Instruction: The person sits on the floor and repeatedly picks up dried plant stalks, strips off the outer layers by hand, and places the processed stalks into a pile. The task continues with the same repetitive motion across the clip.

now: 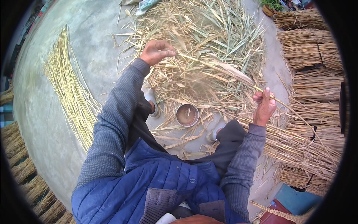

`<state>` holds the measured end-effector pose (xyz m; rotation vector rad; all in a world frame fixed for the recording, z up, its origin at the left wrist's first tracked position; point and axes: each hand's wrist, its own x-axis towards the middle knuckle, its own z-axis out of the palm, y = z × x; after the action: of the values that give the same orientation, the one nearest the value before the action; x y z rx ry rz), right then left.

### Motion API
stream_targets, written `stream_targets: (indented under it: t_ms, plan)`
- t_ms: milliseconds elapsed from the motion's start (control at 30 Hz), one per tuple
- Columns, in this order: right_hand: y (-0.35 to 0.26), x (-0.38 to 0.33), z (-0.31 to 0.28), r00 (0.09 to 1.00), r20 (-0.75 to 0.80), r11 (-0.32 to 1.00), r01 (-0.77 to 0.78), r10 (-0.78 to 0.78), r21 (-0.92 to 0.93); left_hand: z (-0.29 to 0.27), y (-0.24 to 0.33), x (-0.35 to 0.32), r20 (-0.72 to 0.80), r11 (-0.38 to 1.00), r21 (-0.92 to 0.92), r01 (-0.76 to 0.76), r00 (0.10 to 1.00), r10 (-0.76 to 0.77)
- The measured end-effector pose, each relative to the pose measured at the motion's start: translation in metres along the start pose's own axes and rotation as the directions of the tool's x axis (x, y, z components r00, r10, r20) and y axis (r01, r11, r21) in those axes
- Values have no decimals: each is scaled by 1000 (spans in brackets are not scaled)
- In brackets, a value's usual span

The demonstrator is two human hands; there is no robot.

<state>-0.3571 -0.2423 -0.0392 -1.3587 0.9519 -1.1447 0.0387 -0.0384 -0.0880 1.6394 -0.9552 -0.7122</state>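
A long thin bamboo stalk [220, 70] runs between my two hands, over a heap of dry husks and leaves [203, 41]. My left hand [156, 51] pinches the stalk's far end at upper centre. My right hand [264, 106] grips the same stalk lower right, and its tail runs on over the bundles there. Part of the stalk is motion-blurred. A loose husk hangs from it near the middle.
A round metal cup [187, 114] stands on the concrete between my feet. Stripped yellow stalks [71, 89] lie fanned out at left. Tied bundles of stalks [315, 67] are stacked at right, with more along the left rim. A potted plant [271, 6] stands at top right.
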Motion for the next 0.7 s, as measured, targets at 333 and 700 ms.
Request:
stream_targets:
  t_ms: [333,700]
  plan:
    - [2,3,14,999,-8,999,-42,42,-25,-54,-4,-1,-540,935,333,121,838,84]
    - [10,-20,57,987,151,994,-61,47,89,114,67,9,419,792,443,-419,878,231]
